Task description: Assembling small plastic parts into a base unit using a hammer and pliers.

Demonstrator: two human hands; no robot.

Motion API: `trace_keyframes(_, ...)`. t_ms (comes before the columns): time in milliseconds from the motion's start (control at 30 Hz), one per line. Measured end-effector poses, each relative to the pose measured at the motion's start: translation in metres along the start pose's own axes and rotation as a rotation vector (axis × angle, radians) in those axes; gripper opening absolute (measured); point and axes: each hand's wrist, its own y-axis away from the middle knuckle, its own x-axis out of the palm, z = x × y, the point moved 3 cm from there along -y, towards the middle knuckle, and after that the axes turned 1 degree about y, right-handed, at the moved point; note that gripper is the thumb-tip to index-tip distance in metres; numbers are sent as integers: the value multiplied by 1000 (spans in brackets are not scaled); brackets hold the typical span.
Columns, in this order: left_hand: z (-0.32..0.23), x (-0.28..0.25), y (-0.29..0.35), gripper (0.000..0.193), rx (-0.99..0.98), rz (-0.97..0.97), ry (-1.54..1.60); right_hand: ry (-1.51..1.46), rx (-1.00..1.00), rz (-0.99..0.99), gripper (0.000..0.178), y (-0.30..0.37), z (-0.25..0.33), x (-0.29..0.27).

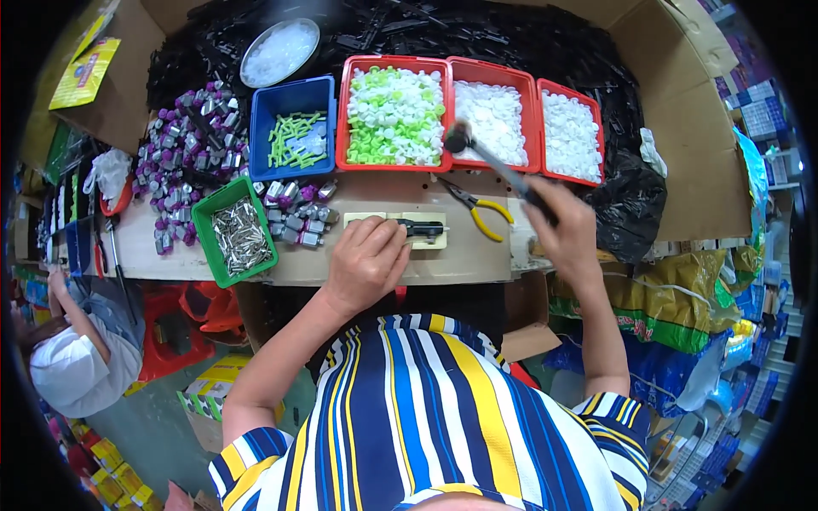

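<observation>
My left hand (pixel 368 260) rests on a small pale yellow block (pixel 434 240) at the bench's front edge, its fingers on a black part (pixel 423 227) lying on the block. My right hand (pixel 566 228) grips the handle of a small hammer (pixel 491 159), whose dark head is raised above the red trays, up and to the right of the block. Yellow-handled pliers (pixel 477 207) lie on the bench between the two hands.
Red trays hold green-and-white caps (pixel 395 117) and white caps (pixel 497 122). A blue bin (pixel 290 128) holds green sticks, a green bin (pixel 238 232) metal pieces. Purple-and-silver parts (pixel 183 149) are heaped at left, black parts (pixel 477 34) behind. Another person (pixel 72 341) sits lower left.
</observation>
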Motion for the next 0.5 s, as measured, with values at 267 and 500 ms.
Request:
trace_keyframes(267,8,3,-15,26,-165,136,66,342,183,-13,27,-59,-40,7)
trace_keyframes(500,16,-1,-24,27,-192,238,180,148,-147,186,31,2,-7,44)
